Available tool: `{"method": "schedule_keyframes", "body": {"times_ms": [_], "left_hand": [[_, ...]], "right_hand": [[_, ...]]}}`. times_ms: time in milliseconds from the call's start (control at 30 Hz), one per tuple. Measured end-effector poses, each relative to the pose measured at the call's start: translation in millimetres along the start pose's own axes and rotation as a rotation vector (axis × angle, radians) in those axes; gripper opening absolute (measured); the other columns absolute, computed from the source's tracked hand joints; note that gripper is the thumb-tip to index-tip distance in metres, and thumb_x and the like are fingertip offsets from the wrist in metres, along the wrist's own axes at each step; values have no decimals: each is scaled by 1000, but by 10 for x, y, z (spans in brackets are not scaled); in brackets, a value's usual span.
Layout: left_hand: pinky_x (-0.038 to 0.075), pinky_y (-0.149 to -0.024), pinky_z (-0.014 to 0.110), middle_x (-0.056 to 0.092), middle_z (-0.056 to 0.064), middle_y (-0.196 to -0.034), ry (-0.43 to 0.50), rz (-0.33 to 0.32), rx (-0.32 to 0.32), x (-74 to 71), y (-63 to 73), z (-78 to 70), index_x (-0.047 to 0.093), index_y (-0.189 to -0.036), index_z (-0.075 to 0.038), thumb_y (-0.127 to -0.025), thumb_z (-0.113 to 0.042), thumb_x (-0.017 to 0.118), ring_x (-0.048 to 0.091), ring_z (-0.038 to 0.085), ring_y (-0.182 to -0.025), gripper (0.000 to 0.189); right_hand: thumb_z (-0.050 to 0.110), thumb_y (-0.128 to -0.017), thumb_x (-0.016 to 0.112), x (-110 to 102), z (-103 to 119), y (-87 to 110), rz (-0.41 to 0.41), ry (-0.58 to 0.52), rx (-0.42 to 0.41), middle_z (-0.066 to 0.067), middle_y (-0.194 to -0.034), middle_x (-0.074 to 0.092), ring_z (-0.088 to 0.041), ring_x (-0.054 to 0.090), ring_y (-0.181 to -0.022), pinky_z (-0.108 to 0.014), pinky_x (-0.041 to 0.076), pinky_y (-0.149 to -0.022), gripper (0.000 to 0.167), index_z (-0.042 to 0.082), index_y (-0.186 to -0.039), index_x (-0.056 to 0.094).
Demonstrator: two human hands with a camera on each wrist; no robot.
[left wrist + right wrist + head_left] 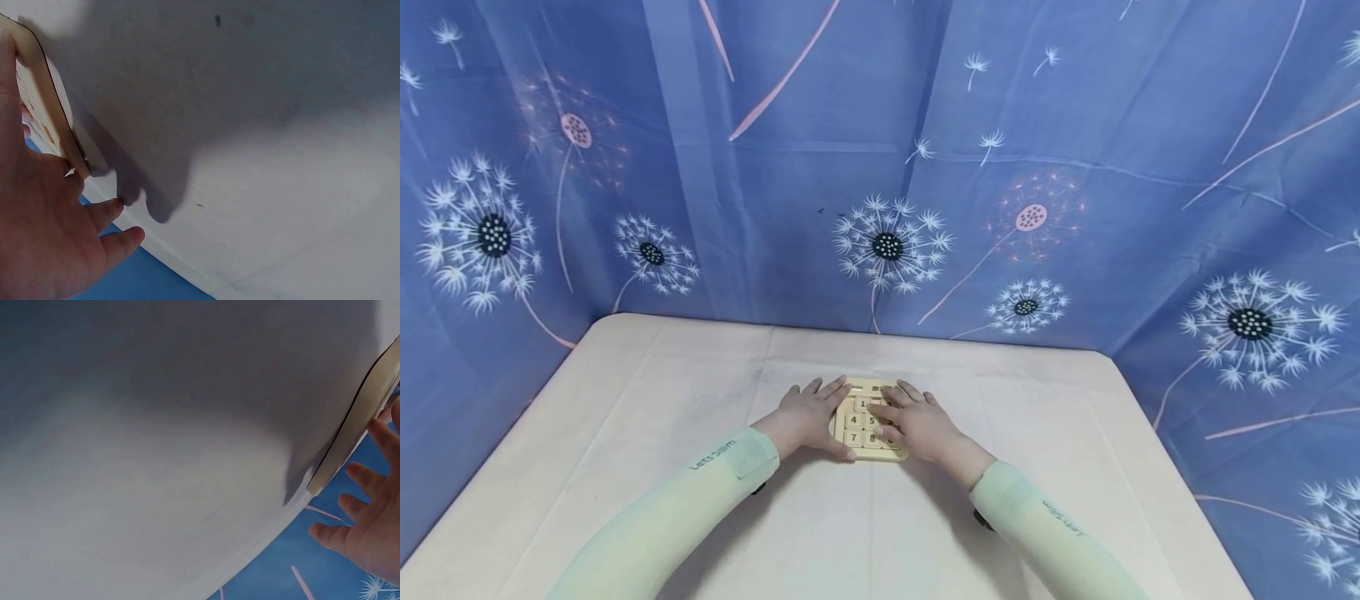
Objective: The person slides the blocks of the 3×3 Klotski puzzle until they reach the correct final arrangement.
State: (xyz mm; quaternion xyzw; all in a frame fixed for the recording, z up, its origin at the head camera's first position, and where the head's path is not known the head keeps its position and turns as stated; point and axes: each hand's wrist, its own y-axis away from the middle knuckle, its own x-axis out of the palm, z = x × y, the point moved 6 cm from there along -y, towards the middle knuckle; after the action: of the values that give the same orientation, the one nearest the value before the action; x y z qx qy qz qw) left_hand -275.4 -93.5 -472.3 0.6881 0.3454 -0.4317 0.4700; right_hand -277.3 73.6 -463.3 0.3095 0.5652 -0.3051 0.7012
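Observation:
A pale wooden number slide puzzle (870, 455) lies flat on the table, seen in the head view. Its square tiles carry printed numbers; 1, 4, 5, 7 and 8 can be read. My left hand (805, 419) holds the puzzle's left side, thumb at the near corner and index finger at the far corner. The left wrist view shows its other fingers spread beyond the frame's edge (53, 106). Over the right-hand tiles lies my right hand (927, 427), fingers stretched out, hiding several tiles. In the right wrist view, spread fingers (365, 481) are beside the puzzle's side edge (356, 419).
A light cloth covers the table (685, 400), whose far edge meets a blue curtain (775, 250) printed with dandelions. Curtains also hang at the left and right sides. Pale green sleeves (677, 500) cover both forearms.

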Motion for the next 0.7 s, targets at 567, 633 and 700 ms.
{"method": "schedule_keyframes", "body": {"times_ms": [567,633,700], "left_hand": [[26,-128,61,18,-2,-174,7,-8,5,-11,-2,4,24,-164,-16,-76,-71,77,24,38,-159,117],[26,-128,61,18,-2,-174,6,-9,5,-7,-2,5,25,-164,-16,-76,-71,77,24,38,-159,117],[26,-128,61,17,-2,-174,1,-5,3,-1,-6,6,24,-164,-16,-76,-72,76,24,37,-159,117]], "right_hand": [[45,-104,54,-5,39,-65,6,-4,-19,-15,-161,45,-45,34,-153,-72,37,-116,47,23,-145,59],[44,-104,54,-3,43,-68,9,-7,-19,-15,-161,45,-46,34,-153,-72,37,-116,47,23,-146,59],[44,-104,55,-1,49,-73,12,-11,-19,-15,-161,45,-46,33,-153,-73,36,-116,47,22,-146,59]]}}
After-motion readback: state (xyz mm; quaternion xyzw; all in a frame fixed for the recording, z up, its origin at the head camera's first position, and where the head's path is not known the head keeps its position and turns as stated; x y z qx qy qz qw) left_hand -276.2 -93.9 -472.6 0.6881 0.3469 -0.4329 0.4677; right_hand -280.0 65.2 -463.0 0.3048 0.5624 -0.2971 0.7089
